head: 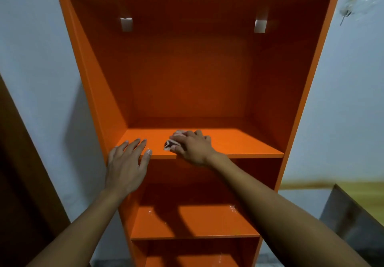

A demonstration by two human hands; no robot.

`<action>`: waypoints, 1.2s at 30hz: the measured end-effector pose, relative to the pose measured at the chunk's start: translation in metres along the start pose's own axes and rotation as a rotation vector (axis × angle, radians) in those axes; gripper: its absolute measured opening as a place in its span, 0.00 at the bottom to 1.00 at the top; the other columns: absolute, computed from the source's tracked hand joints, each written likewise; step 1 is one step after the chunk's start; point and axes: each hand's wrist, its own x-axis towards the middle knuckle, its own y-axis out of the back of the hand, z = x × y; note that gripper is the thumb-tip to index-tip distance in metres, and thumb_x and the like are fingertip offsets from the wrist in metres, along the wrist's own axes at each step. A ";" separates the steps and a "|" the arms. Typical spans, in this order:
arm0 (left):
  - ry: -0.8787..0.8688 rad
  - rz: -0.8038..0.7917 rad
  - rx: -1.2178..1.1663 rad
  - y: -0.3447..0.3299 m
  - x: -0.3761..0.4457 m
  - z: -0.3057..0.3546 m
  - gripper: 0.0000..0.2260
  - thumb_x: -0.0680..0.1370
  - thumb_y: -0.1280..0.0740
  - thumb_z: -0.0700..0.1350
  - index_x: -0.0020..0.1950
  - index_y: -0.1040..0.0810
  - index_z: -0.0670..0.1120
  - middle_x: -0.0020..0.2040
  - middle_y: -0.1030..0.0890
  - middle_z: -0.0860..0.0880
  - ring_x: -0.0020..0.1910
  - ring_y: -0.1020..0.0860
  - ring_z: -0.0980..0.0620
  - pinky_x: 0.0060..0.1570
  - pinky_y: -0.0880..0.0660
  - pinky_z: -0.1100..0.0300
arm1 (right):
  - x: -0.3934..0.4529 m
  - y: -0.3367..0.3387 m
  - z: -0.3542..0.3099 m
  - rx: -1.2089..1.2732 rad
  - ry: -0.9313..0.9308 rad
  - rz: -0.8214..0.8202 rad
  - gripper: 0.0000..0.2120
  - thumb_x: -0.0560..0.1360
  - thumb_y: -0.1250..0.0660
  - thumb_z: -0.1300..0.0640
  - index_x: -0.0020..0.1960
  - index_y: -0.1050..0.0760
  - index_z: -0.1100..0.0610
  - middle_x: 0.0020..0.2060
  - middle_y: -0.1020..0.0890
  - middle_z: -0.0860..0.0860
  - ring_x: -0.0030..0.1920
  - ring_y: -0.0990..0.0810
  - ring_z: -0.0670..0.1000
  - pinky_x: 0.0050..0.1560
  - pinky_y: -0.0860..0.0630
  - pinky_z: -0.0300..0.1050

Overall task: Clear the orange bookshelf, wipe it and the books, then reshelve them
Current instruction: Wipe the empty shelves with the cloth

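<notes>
Right hand [192, 147] has a crumpled cloth [174, 140] bunched under curled fingers on the orange bookshelf [239, 142]; left hand [126, 160] lies flat, holding nothing, at the near-left edge. Pushing too hard could probably rock the emptied unit.

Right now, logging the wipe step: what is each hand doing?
Left hand: open, fingers flat on the shelf edge.
Right hand: holding a crumpled cloth on the shelf.

One orange bookshelf [193, 69], two white brackets [126, 24], one crumpled cloth [173, 141], two hands [126, 163]
</notes>
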 end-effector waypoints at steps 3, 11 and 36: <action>-0.006 -0.008 -0.003 0.001 -0.001 -0.003 0.32 0.80 0.59 0.64 0.77 0.32 0.52 0.76 0.30 0.50 0.76 0.35 0.46 0.75 0.43 0.46 | -0.019 -0.007 -0.014 0.071 0.258 0.018 0.24 0.80 0.38 0.62 0.72 0.30 0.42 0.66 0.26 0.51 0.62 0.31 0.58 0.55 0.33 0.57; -0.010 0.012 -0.017 0.003 -0.004 -0.002 0.30 0.81 0.57 0.62 0.76 0.30 0.52 0.75 0.29 0.50 0.75 0.34 0.45 0.74 0.43 0.46 | 0.013 0.022 0.025 0.370 0.344 0.317 0.24 0.73 0.35 0.70 0.66 0.22 0.53 0.60 0.18 0.53 0.62 0.20 0.54 0.63 0.26 0.50; 0.079 0.357 -0.382 0.021 -0.045 -0.031 0.19 0.82 0.39 0.35 0.72 0.29 0.46 0.68 0.30 0.47 0.69 0.31 0.51 0.68 0.38 0.67 | 0.046 -0.014 -0.027 0.277 0.583 -0.138 0.20 0.79 0.35 0.54 0.71 0.26 0.52 0.66 0.22 0.54 0.66 0.26 0.55 0.65 0.32 0.50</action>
